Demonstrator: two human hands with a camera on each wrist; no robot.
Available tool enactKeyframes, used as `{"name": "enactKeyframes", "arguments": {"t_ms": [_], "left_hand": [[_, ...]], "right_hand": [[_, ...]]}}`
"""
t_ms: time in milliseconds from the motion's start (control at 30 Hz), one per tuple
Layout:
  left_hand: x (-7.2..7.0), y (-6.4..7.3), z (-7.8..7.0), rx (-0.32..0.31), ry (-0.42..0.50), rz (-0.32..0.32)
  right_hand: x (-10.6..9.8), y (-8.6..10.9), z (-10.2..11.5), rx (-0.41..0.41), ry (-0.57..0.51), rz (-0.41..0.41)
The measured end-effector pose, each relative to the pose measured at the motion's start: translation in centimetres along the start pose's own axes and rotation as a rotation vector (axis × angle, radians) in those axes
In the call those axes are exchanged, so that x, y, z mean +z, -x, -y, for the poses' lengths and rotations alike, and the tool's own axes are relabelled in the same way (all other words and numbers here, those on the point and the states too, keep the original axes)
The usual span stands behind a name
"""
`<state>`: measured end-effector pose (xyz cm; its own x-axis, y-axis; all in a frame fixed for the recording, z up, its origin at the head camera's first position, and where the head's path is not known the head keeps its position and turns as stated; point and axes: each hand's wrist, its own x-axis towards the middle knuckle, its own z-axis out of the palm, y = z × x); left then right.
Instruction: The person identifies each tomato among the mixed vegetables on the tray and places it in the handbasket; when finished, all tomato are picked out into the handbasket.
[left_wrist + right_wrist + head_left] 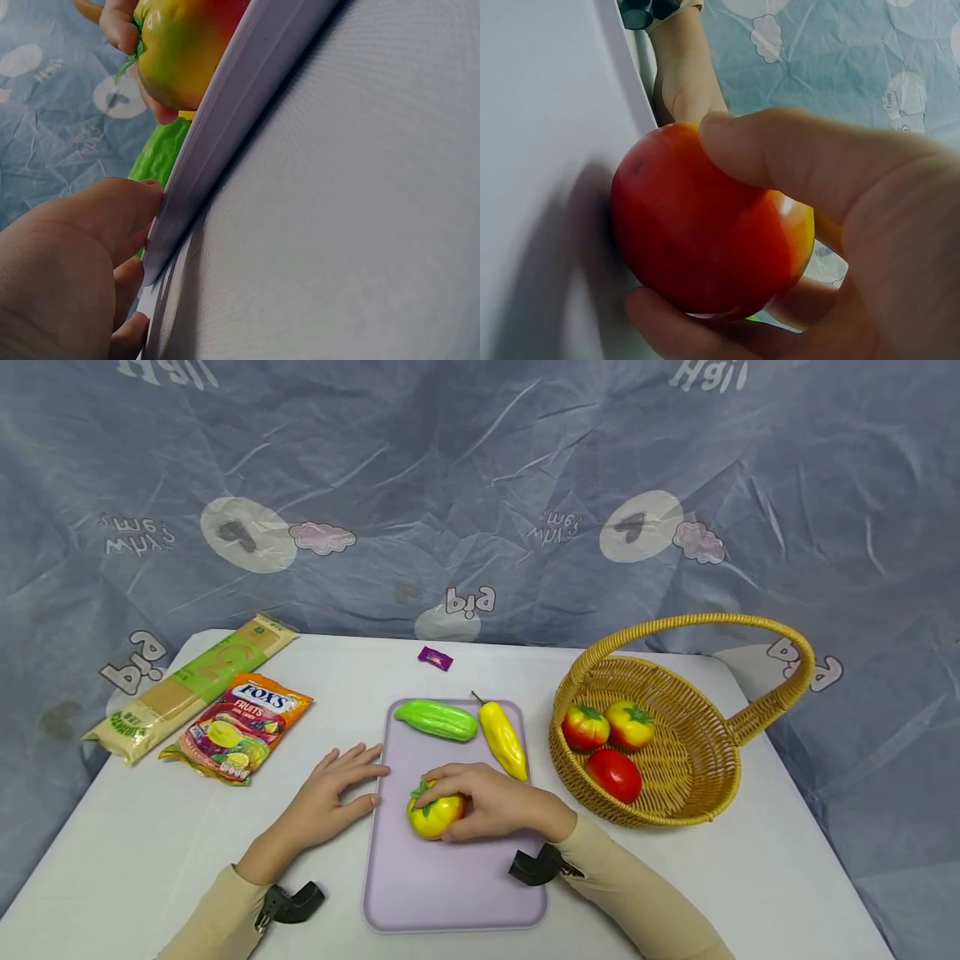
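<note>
My right hand (498, 802) grips a yellow-and-red tomato (433, 818) with a green leafy top over the middle of a lilac tray (450, 893). Its thumb and fingers curl round the glossy red side of the fruit in the right wrist view, where the tomato (697, 232) is close over the tray. At the tray's left rim, my left hand (326, 802) lies with fingers spread, its thumb touching the edge in the left wrist view. A ridged green vegetable (438, 720) and a long yellow pepper (504, 742) lie at the tray's far end.
To the right stands a wicker basket (678, 777) with a tall handle, holding two yellow-red tomatoes (630, 725) and a plain red one (615, 775). A candy bag (238, 727) and a long noodle packet (198, 685) lie at left. A small purple sweet (435, 658) sits behind the tray.
</note>
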<state>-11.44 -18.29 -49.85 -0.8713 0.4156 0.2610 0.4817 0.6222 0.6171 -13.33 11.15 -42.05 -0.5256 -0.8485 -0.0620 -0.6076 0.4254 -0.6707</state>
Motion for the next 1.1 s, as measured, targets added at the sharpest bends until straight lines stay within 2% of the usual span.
{"name": "enactKeyframes", "arguments": {"t_ms": [367, 767, 933, 1100], "left_hand": [[0.0, 0.1, 0.1, 0.006, 0.001, -0.004], [0.2, -0.1, 0.2, -0.004, 0.009, 0.01], [0.2, -0.1, 0.3, -0.003, 0.009, 0.006], [0.2, 0.0, 0.4, 0.01, 0.005, -0.007]], "right_hand": [[-0.2, 0.1, 0.3, -0.013, 0.018, 0.017], [-0.4, 0.4, 0.2, -0.023, 0.043, 0.0], [-0.8, 1.4, 0.4, -0.023, 0.049, -0.018], [-2.1, 3.4, 0.8, -0.016, 0.077, -0.067]]}}
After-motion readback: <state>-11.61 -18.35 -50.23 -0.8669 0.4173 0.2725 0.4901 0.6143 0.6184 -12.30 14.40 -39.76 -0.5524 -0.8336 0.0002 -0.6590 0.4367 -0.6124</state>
